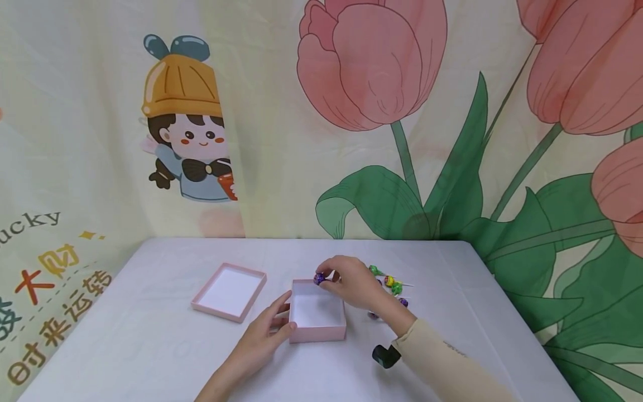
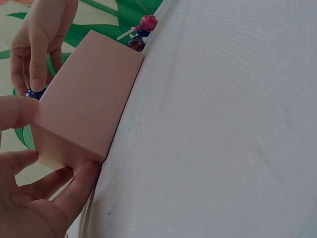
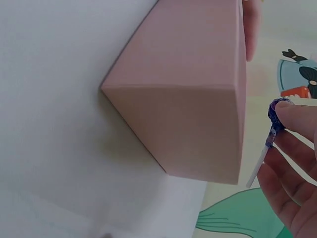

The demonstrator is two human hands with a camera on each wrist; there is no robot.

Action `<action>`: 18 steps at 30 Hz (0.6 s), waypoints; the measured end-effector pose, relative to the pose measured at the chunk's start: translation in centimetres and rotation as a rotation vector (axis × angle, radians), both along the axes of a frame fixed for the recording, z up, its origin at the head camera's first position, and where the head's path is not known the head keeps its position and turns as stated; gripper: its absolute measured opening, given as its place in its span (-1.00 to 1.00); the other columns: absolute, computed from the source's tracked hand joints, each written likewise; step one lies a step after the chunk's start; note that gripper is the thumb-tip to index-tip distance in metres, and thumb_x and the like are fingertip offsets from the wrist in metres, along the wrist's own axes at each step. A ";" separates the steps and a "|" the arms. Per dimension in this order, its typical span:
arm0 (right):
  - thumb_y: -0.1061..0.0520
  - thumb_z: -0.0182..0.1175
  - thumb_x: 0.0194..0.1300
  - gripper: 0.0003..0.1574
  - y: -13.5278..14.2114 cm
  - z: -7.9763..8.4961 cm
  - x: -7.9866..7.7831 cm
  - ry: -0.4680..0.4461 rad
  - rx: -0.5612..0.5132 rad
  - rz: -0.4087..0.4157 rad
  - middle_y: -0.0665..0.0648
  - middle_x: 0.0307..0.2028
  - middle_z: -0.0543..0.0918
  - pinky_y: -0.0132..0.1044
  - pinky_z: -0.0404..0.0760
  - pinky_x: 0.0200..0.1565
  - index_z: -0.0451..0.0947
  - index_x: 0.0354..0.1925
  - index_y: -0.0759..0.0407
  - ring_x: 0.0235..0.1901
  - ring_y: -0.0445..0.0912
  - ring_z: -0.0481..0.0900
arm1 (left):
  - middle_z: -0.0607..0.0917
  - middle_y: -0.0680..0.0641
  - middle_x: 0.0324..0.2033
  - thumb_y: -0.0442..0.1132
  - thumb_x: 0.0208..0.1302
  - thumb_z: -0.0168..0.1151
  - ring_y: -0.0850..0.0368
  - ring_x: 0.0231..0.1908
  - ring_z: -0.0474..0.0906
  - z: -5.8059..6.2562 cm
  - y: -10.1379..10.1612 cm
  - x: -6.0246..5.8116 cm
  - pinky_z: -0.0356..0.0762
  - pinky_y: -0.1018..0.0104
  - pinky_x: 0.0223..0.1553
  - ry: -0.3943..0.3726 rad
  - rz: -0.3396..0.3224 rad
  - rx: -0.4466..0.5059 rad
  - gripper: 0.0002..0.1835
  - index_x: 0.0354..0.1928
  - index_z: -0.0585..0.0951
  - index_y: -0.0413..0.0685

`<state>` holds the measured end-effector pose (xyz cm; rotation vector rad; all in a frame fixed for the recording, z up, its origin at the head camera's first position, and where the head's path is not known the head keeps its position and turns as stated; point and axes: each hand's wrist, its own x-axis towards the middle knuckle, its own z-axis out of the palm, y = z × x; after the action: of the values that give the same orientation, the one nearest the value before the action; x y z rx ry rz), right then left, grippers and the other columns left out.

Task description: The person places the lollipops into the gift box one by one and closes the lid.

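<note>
In the head view, an open pink box (image 1: pixel 317 334) with a white inside stands on the white table. My left hand (image 1: pixel 264 334) grips the box at its left side, thumb at the near corner and fingers along the left wall. Over the box's far rim, my right hand (image 1: pixel 354 282) pinches a lollipop (image 1: pixel 318 278) by its purple-blue wrapped head. The right wrist view shows this lollipop (image 3: pixel 275 119) between thumb and fingers, its white stick angled downward in that picture, beside the box (image 3: pixel 188 134).
Left of the box lies the pink lid (image 1: pixel 228 293), white inside facing up. Several lollipops in green, yellow-red and purple wrappers (image 1: pixel 397 288) lie on the table (image 1: pixel 150 346) to the right, partly behind my right arm. A tulip-printed curtain (image 1: pixel 271 111) hangs behind the table.
</note>
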<state>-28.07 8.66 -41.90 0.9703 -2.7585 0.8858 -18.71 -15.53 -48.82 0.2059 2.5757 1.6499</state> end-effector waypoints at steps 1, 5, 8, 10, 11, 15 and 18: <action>0.11 0.47 0.38 -0.69 -0.2 -0.2 0.0 -0.005 0.007 0.000 -0.10 -0.12 0.77 -0.45 0.66 -0.20 0.76 0.07 0.00 -0.22 -0.24 0.62 | 0.53 -0.21 0.43 -0.12 0.51 0.32 -0.07 0.26 0.62 0.0 0.0 0.0 0.62 -0.09 0.27 -0.001 -0.001 0.001 -0.24 0.66 0.27 0.17; 0.10 0.46 0.39 -0.69 -1.0 -0.9 -0.2 -0.010 0.048 0.003 -0.10 -0.12 0.76 -0.48 0.65 -0.17 0.76 0.09 0.00 -0.20 -0.24 0.63 | 0.53 -0.21 0.43 -0.12 0.51 0.32 -0.07 0.25 0.62 -0.1 -0.1 0.0 0.63 -0.07 0.26 -0.002 -0.006 0.005 -0.24 0.66 0.27 0.15; 0.09 0.47 0.39 -0.68 -1.4 -1.1 -0.2 0.001 0.071 0.005 -0.10 -0.12 0.76 -0.49 0.65 -0.14 0.76 0.09 -0.01 -0.18 -0.25 0.64 | 0.53 -0.22 0.43 -0.12 0.50 0.33 -0.07 0.25 0.62 -0.2 -0.2 0.0 0.64 -0.06 0.25 0.002 -0.012 0.007 -0.23 0.66 0.26 0.15; 0.09 0.47 0.39 -0.68 -1.7 -1.1 -0.1 0.010 0.077 0.012 -0.09 -0.11 0.76 -0.49 0.65 -0.13 0.76 0.09 -0.01 -0.17 -0.25 0.64 | 0.52 -0.22 0.43 -0.11 0.50 0.33 -0.08 0.25 0.62 -0.2 -0.2 -0.1 0.64 -0.06 0.24 0.007 -0.019 0.007 -0.23 0.66 0.26 0.14; 0.09 0.47 0.38 -0.67 -1.8 -1.1 0.0 0.013 0.076 0.017 -0.09 -0.11 0.77 -0.50 0.65 -0.13 0.76 0.09 -0.01 -0.16 -0.24 0.65 | 0.52 -0.22 0.43 -0.11 0.50 0.33 -0.08 0.25 0.62 -0.2 -0.3 -0.1 0.64 -0.06 0.24 0.009 -0.022 0.011 -0.23 0.66 0.26 0.14; 0.10 0.48 0.37 -0.67 -2.4 -1.2 0.0 0.019 0.076 0.031 -0.07 -0.09 0.77 -0.51 0.65 -0.11 0.76 0.08 0.00 -0.14 -0.23 0.68 | 0.51 -0.23 0.44 -0.11 0.51 0.32 -0.07 0.26 0.61 -0.2 -0.4 -0.1 0.64 0.01 0.23 0.008 -0.032 0.018 -0.23 0.66 0.26 0.14; 0.11 0.50 0.35 -0.67 -2.7 -1.6 0.0 0.024 0.085 0.029 -0.08 -0.10 0.77 -0.51 0.66 -0.08 0.76 0.07 0.00 -0.13 -0.22 0.69 | 0.51 -0.25 0.44 -0.11 0.51 0.32 -0.07 0.26 0.61 -0.1 -0.5 0.0 0.63 0.05 0.22 0.004 -0.040 0.027 -0.23 0.66 0.25 0.13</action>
<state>-28.11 5.95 -43.50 1.0303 -2.7893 0.7608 -18.74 -15.98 -48.96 0.2609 2.5359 1.6729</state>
